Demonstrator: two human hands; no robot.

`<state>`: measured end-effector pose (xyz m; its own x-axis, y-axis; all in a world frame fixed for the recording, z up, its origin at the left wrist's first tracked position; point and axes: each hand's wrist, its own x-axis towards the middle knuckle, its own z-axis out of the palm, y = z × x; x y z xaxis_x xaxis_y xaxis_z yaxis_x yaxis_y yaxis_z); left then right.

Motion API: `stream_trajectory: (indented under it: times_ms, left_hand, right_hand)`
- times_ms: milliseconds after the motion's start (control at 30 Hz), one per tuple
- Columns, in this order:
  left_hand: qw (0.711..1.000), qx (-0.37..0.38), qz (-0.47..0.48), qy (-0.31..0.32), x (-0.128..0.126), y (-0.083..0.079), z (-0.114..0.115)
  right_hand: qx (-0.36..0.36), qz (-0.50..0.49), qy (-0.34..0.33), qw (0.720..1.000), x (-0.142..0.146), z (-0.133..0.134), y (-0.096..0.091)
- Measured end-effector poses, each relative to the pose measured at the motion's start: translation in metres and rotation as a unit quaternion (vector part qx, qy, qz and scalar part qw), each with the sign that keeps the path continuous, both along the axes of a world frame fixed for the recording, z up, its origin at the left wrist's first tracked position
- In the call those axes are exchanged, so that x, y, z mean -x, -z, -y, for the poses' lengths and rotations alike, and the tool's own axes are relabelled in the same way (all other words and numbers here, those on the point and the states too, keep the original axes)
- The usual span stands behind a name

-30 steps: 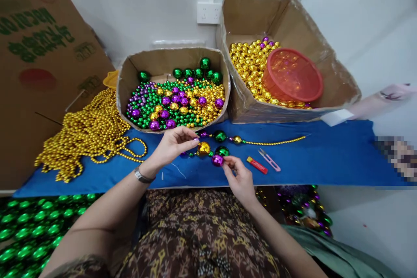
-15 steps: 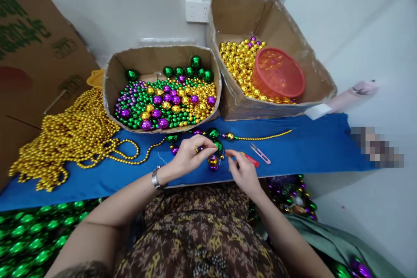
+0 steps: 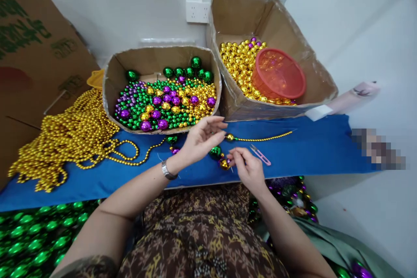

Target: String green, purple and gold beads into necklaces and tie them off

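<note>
My left hand (image 3: 202,140) is raised over the blue cloth in front of the bead box, its fingers stretched and the thumb apart, with nothing visible in it. My right hand (image 3: 249,169) is closed in a pinch at the end of a bead strand; a thin pale thread end shows below the fingertips. Beside that pinch lie a gold bead (image 3: 224,164) and a green bead (image 3: 215,152) of the strand. A gold bead chain (image 3: 267,139) runs off to the right. Pink thread snips (image 3: 261,155) lie just beyond my right hand.
A cardboard box (image 3: 109,82) holds mixed green, purple and gold beads. Behind it on the right, a taller box (image 3: 293,39) contains gold beads and a red basket (image 3: 280,74). Gold bead chains (image 3: 65,134) are heaped at the left on the blue cloth (image 3: 312,152).
My left hand has opened from a pinch and lifted up and to the right. My right hand has shifted slightly right and closed at the strand, with the gold bead moving nearer to it.
</note>
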<state>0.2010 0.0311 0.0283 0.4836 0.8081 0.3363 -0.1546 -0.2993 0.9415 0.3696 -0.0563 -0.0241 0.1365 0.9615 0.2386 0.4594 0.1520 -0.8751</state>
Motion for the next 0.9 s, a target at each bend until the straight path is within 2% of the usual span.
stream_trajectory:
  times_ms: [67,167,267,333,400,500,700,800,900]
  left_hand:
    - [0.993,-0.065,-0.075,0.067,-0.005,0.028,-0.003]
    - [0.936,-0.221,-0.232,0.146,-0.015,0.063,-0.007]
    - [0.857,-0.316,-0.383,0.137,-0.019,0.084,-0.007]
    - [0.812,-0.338,-0.462,0.116,-0.016,0.091,-0.005]
    - [0.784,-0.343,-0.509,0.096,-0.007,0.096,-0.003]
    - [0.770,-0.341,-0.534,0.075,0.013,0.099,0.002]
    - [0.777,-0.328,-0.536,0.035,0.066,0.101,0.003]
    - [0.761,-0.323,-0.563,0.016,0.091,0.100,-0.002]
    - [0.744,-0.303,-0.595,-0.013,0.107,0.096,-0.006]
  right_hand:
    - [0.001,-0.045,0.020,0.999,-0.004,0.001,-0.005]
    - [-0.007,-0.105,0.027,0.994,-0.005,0.001,-0.018]
    - [-0.022,-0.141,0.052,0.988,-0.010,0.000,-0.028]
    - [-0.043,-0.170,0.095,0.980,-0.019,-0.002,-0.030]
    - [-0.064,-0.206,0.139,0.967,-0.032,-0.007,-0.028]
    - [-0.083,-0.252,0.183,0.947,-0.053,-0.015,-0.023]
    - [-0.106,-0.297,0.248,0.916,-0.085,-0.023,-0.007]
    - [-0.110,-0.315,0.267,0.904,-0.092,-0.022,-0.003]
    - [-0.111,-0.317,0.265,0.904,-0.090,-0.020,-0.005]
